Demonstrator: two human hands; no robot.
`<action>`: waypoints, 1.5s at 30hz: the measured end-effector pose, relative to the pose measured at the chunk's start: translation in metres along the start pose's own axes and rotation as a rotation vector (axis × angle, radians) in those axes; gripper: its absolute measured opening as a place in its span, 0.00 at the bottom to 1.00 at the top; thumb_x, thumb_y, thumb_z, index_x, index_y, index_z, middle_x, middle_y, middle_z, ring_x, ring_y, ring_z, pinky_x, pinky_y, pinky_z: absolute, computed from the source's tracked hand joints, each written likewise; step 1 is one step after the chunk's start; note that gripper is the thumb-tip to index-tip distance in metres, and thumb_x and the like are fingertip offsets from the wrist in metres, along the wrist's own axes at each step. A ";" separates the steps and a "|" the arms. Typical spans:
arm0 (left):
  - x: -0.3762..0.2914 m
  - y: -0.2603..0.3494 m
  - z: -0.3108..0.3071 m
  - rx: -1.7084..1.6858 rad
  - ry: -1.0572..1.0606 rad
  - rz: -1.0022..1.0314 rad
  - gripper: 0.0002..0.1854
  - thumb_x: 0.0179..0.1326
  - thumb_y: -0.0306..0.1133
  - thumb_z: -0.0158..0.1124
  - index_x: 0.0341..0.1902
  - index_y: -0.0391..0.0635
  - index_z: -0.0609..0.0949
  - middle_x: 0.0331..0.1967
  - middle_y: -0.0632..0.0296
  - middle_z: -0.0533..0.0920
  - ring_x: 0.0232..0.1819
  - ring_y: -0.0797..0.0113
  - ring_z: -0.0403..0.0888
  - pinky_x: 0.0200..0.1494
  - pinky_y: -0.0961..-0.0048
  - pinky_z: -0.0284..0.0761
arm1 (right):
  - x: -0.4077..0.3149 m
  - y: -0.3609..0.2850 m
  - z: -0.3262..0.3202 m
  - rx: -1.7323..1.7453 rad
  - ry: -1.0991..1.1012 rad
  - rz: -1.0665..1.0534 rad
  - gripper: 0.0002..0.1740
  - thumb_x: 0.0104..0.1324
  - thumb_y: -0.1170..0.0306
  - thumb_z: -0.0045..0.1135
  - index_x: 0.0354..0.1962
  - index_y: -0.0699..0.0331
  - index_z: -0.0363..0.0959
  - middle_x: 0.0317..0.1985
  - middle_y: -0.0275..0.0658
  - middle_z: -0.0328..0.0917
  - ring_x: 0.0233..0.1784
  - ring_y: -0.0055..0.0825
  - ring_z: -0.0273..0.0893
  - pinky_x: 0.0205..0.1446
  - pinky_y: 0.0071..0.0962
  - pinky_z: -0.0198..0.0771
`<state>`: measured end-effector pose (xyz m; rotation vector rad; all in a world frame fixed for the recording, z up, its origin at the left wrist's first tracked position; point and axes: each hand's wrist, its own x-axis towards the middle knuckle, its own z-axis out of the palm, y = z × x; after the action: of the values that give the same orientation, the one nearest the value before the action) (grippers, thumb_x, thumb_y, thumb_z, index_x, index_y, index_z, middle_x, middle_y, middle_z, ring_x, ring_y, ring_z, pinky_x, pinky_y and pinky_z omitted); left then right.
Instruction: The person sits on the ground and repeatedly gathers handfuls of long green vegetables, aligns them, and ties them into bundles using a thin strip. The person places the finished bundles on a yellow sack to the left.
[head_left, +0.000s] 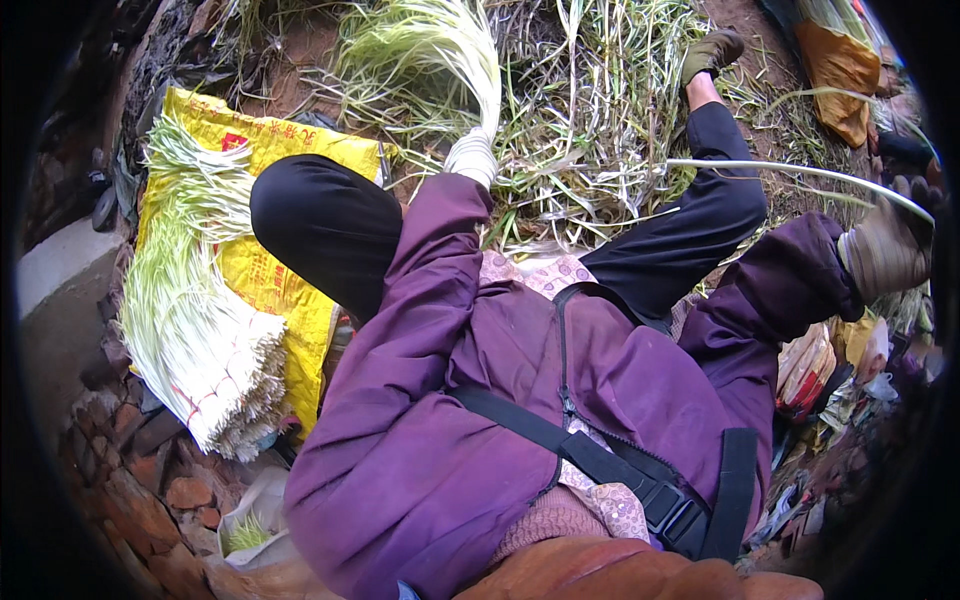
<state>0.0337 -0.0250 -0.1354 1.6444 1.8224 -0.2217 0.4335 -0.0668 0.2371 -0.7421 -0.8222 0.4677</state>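
My left hand (471, 156), in a pale striped glove, is closed around the white stems of a loose bunch of blanched chives (420, 45), whose pale leaves fan out ahead. At the far right, my right hand (885, 251) wears a similar striped glove, its fingers dark and blurred. A single long white stalk (795, 166) runs from above my right shin to those fingers and appears gripped there. Left of my bent knee, stacked chive bundles (217, 352) with red ties rest on a yellow woven sack (274, 274). A smaller heap of chives (202, 180) lies above them.
Trimmed leaves and stalks (570, 112) litter the ground between my legs. An orange bag (836, 82) with chives stands at the upper right. Plastic bags (806, 367) lie right of me. Broken bricks (187, 493) and a white bag (259, 517) with green leaves are at the lower left.
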 end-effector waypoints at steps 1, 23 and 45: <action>-0.003 -0.004 -0.007 -0.015 0.024 0.007 0.24 0.43 0.28 0.67 0.48 0.37 0.77 0.39 0.45 0.82 0.44 0.54 0.81 0.50 0.66 0.73 | -0.003 0.006 0.000 0.012 0.025 0.078 0.19 0.64 0.62 0.51 0.40 0.74 0.73 0.33 0.45 0.77 0.39 0.34 0.73 0.43 0.33 0.69; -0.052 0.001 -0.039 -1.922 -0.327 0.183 0.19 0.56 0.31 0.68 0.47 0.33 0.76 0.35 0.51 0.82 0.33 0.57 0.84 0.38 0.62 0.83 | -0.135 0.374 0.120 -0.135 0.088 0.862 0.13 0.64 0.63 0.58 0.40 0.64 0.75 0.31 0.38 0.82 0.30 0.27 0.81 0.29 0.22 0.77; -0.062 0.006 -0.120 -1.925 -0.121 0.086 0.11 0.54 0.24 0.67 0.41 0.40 0.77 0.31 0.62 0.80 0.24 0.76 0.74 0.21 0.81 0.70 | -0.336 0.295 0.012 -0.941 -1.240 1.109 0.20 0.61 0.50 0.56 0.29 0.60 0.78 0.25 0.40 0.80 0.28 0.37 0.78 0.34 0.36 0.72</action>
<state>-0.0044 -0.0102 -0.0070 0.2345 0.9337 1.1026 0.1937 -0.0806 -0.1402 -1.8529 -1.8021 1.6908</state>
